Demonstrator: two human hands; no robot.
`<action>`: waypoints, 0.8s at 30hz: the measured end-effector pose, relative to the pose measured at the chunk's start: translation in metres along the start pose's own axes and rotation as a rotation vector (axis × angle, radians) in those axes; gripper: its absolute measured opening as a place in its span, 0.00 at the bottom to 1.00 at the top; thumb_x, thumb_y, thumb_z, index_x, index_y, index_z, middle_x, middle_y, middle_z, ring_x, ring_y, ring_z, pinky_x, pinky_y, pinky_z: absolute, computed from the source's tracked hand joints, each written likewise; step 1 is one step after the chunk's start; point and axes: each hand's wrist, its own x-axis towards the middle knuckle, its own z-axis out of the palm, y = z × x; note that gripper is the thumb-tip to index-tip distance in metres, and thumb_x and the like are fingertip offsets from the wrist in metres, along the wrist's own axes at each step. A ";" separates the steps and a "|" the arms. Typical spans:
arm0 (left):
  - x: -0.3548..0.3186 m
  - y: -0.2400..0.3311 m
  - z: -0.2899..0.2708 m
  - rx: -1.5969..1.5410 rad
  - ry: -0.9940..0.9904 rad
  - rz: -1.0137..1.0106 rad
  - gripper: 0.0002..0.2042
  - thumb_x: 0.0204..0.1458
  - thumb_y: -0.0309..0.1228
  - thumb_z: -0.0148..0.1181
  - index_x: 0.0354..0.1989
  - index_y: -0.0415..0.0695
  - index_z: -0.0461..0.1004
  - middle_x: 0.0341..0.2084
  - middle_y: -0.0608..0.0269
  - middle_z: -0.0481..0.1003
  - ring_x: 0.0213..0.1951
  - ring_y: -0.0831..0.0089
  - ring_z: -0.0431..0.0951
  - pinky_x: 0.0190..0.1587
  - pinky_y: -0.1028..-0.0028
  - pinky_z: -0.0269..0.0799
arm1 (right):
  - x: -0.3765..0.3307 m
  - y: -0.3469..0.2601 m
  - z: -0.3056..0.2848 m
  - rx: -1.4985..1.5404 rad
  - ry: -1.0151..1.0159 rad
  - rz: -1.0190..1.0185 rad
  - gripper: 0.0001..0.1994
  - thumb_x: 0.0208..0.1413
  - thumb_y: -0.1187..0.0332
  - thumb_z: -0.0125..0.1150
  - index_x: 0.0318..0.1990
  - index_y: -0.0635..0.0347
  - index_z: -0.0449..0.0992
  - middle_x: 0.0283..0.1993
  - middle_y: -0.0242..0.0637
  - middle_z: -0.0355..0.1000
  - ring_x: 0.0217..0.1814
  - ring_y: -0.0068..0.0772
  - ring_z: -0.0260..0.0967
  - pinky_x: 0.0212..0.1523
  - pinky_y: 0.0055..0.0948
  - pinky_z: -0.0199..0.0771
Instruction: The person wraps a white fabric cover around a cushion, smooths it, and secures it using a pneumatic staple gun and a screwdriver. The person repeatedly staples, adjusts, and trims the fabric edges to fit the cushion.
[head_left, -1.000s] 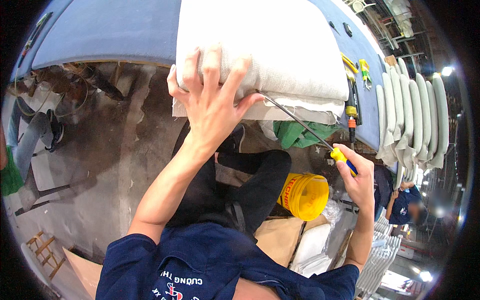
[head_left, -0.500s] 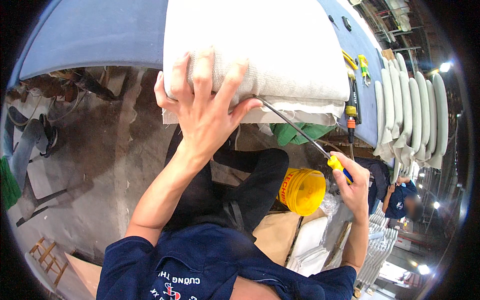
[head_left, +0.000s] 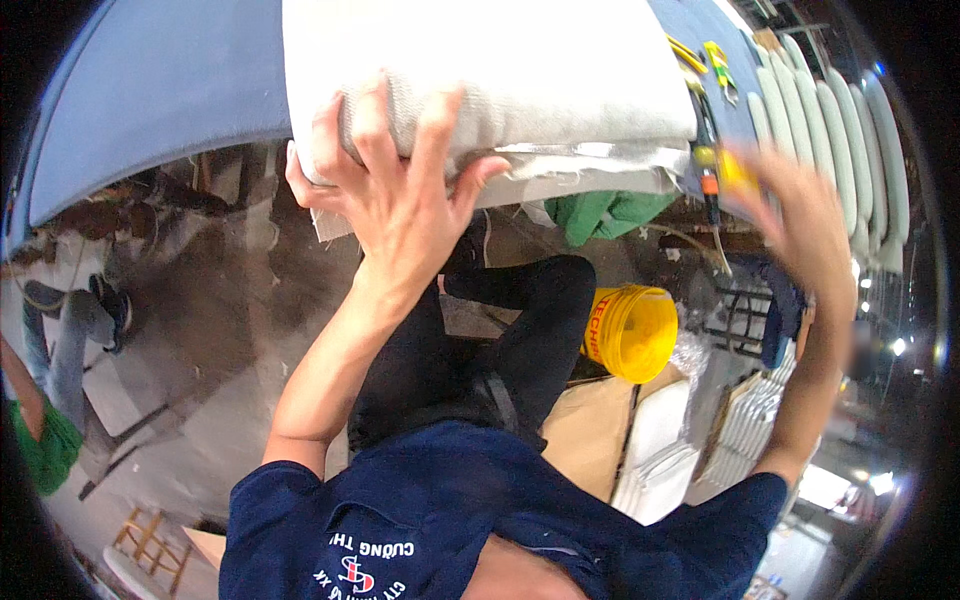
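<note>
While the left hand point(head_left: 395, 195) grips the near edge of the grey fabric-covered cushion point(head_left: 490, 70), its fingers point(head_left: 370, 120) are spread and curled over the rim, apparently to pin the cover against the blue counter point(head_left: 150, 90). Loose cover layers hang just below the grip. Right hand point(head_left: 800, 215) is raised near the counter's right end, motion-blurred; something yellow shows at it, but whether those fingers are clamped or loose cannot be told. Hand tools point(head_left: 705, 150) lie along the counter edge beside the cushion. Yellow bucket point(head_left: 630, 330) stands on the floor below, near the person's knee.
</note>
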 end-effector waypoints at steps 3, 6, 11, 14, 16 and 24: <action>-0.001 0.001 -0.001 -0.041 -0.026 0.037 0.33 0.48 0.63 0.70 0.62 0.66 0.76 0.68 0.57 0.60 0.70 0.48 0.50 0.66 0.41 0.43 | 0.039 0.012 0.001 -0.276 0.198 -0.168 0.20 0.53 0.58 0.72 0.53 0.53 0.82 0.44 0.42 0.82 0.45 0.50 0.78 0.50 0.42 0.75; -0.008 -0.009 -0.003 -0.062 -0.042 0.086 0.34 0.46 0.60 0.73 0.64 0.66 0.75 0.70 0.59 0.60 0.73 0.50 0.49 0.66 0.41 0.42 | 0.017 0.010 -0.012 0.010 0.114 -0.102 0.19 0.53 0.56 0.73 0.49 0.56 0.83 0.42 0.44 0.82 0.44 0.49 0.78 0.51 0.41 0.74; -0.005 -0.001 -0.001 -0.099 -0.007 0.010 0.34 0.45 0.60 0.74 0.62 0.68 0.76 0.69 0.60 0.61 0.73 0.50 0.49 0.67 0.41 0.41 | -0.001 -0.002 -0.022 0.144 0.083 -0.025 0.16 0.55 0.57 0.72 0.41 0.62 0.85 0.39 0.45 0.83 0.42 0.47 0.79 0.47 0.38 0.75; -0.007 0.000 0.005 -0.100 0.050 -0.005 0.33 0.44 0.60 0.75 0.61 0.68 0.76 0.68 0.61 0.61 0.72 0.49 0.49 0.66 0.42 0.41 | -0.006 -0.007 -0.026 0.214 0.016 0.050 0.16 0.55 0.57 0.71 0.41 0.63 0.85 0.40 0.46 0.83 0.43 0.46 0.80 0.47 0.37 0.76; -0.007 -0.002 0.007 -0.082 0.066 -0.007 0.33 0.44 0.61 0.75 0.60 0.68 0.77 0.68 0.60 0.61 0.72 0.49 0.49 0.66 0.42 0.42 | -0.008 -0.008 -0.026 0.241 0.010 0.079 0.16 0.55 0.58 0.71 0.41 0.64 0.85 0.40 0.46 0.83 0.43 0.46 0.81 0.48 0.37 0.77; -0.007 0.002 0.009 -0.102 0.078 -0.009 0.31 0.45 0.59 0.74 0.59 0.66 0.78 0.68 0.61 0.61 0.72 0.48 0.50 0.67 0.42 0.41 | -0.011 -0.006 -0.015 0.225 0.075 0.066 0.16 0.56 0.58 0.70 0.41 0.63 0.85 0.41 0.46 0.83 0.43 0.47 0.81 0.48 0.37 0.78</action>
